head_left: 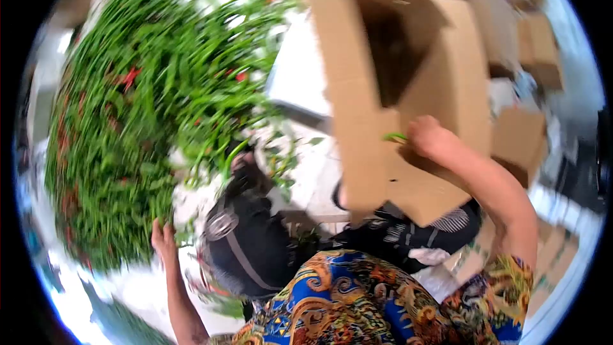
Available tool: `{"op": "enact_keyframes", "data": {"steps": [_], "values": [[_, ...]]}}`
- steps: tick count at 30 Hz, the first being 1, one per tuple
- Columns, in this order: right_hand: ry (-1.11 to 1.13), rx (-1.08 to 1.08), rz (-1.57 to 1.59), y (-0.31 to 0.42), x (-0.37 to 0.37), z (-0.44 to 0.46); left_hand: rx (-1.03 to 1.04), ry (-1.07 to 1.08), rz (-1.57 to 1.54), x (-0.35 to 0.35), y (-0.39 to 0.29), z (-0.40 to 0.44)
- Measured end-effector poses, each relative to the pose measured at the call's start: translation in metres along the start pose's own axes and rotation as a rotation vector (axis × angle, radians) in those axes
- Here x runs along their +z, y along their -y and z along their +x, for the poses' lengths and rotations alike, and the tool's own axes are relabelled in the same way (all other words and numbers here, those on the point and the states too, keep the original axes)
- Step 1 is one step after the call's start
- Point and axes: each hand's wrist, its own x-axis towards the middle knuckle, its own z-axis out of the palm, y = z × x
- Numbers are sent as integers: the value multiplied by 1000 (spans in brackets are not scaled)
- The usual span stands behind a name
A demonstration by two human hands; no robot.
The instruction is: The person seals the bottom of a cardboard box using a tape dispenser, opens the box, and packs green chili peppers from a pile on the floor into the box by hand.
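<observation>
A big heap of green chili peppers (191,89) with leaves and a few red ones covers the left side. At the heap's lower edge is my left hand (164,237), its fingers close together; a bit of green shows at the fingertips, too blurred to name. My right hand (423,134) reaches over the near part of an open cardboard box (361,89), closed on a green pepper (396,137) that sticks out to the left of the fingers. The box's flaps stand open, and its dark inside shows only in part.
A white surface (297,67) with a dark edge lies between heap and box. Other cardboard boxes (518,137) stand at the right. My knees, in dark trousers (246,243), are below. Loose leaves and peppers lie on the floor near my feet.
</observation>
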Motion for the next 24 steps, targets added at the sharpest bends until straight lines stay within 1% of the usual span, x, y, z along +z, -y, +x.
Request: {"op": "enact_keyframes", "data": {"steps": [1, 2, 4, 5, 6, 7, 8, 9, 10, 11, 12, 13, 14, 15, 16, 17, 19, 20, 21, 22, 23, 24], "values": [[94, 51, -36, 3, -28, -3, -10, -16, 60, -6, 12, -16], [190, 98, -75, 6, -58, -6, -83, -61, -80, -8, 22, -36], [52, 117, -220, -24, -10, 10, -146, -60, 20, -23, 83, -73], [-218, 82, -195, -43, 5, 15, -194, -51, 49, -34, 111, -97], [-486, 37, -171, -63, 20, 20, -294, -98, 9, -44, 120, -120], [-414, -49, -233, -49, -32, 8, -389, -135, -36, -48, 124, -142], [-485, -26, -212, -66, -4, 32, -468, -186, -73, -56, 134, -165], [-400, 36, -132, -83, 24, 51, -542, -232, -118, -62, 147, -190], [-364, 92, 96, -84, 26, 53, -588, -273, -109, -68, 167, -217], [-333, 126, 503, -74, 11, 50, -632, -305, -101, -75, 183, -242], [-334, 178, 907, -67, -1, 48, -769, -332, -77, -84, 175, -260], [-184, 181, 526, -39, -60, 33, -817, -372, -44, -86, 178, -283], [-216, 103, 921, -44, -56, 36, -860, -396, -17, -91, 187, -304], [-200, 85, 1294, -61, -51, 40, -897, -417, 10, -97, 197, -322], [-185, 79, 1667, -64, -60, 40, -916, -510, -95, -97, 209, -338], [-329, -100, 1582, -64, -64, 35, -938, -527, -60, -100, 220, -353], [-435, -25, 933, -50, -124, 3, -979, -561, 4, -103, 227, -372], [-606, 34, 866, -43, -139, -7, -928, -596, 42, -104, 263, -395], [-773, 98, 794, -36, -152, -18, -913, -527, 333, -111, 334, -432], [-938, 166, 714, -27, -164, -33, -816, -392, 979, -113, 394, -468], [-1044, 211, 739, -5, -181, -52, -1437, -439, 704, -121, 318, -427], [-1155, 264, 760, 28, -203, -75, -1607, -574, 650, -120, 233, -381]]}}
